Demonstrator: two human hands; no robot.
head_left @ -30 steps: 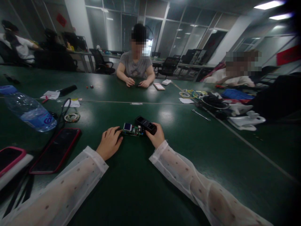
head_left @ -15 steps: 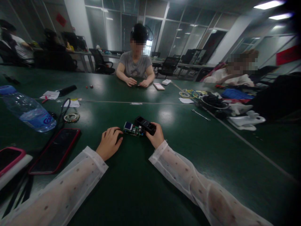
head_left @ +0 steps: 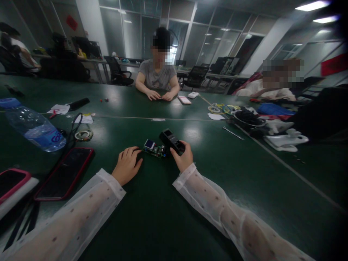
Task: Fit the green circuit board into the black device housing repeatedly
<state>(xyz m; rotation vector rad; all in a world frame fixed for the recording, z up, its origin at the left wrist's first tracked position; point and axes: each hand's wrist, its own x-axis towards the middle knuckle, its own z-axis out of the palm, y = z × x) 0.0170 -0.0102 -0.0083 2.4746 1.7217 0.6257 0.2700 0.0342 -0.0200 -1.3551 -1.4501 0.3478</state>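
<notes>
The right hand (head_left: 185, 156) and the hollow black rectangular plastic case (head_left: 170, 137) have shifted slightly away from the wearer since half a second ago, and the case now stands a little further clear of the green circuit board (head_left: 157, 149) with a small screen.

Nearest, two sheer white dotted sleeves (head_left: 81, 214) reach across the dark green table (head_left: 163, 217). To the left lies a black-screened phone in a red case (head_left: 65, 174). The left hand (head_left: 126, 166) lies loosely spread, palm down, holding nothing visible; its fingertips are at the board's left end, though whether they touch it I cannot tell. The board lies on the table between the hands, screen up. The right hand pinches the case's near end between thumb and fingers, the case slanting just beyond the board's right end.

Farther off are a clear plastic bottle with a blue cap (head_left: 35, 125), leaning in view at left, a slim silver wrench (head_left: 233, 133) at right, and, across the table, a seated person in a grey T-shirt (head_left: 157, 77).
</notes>
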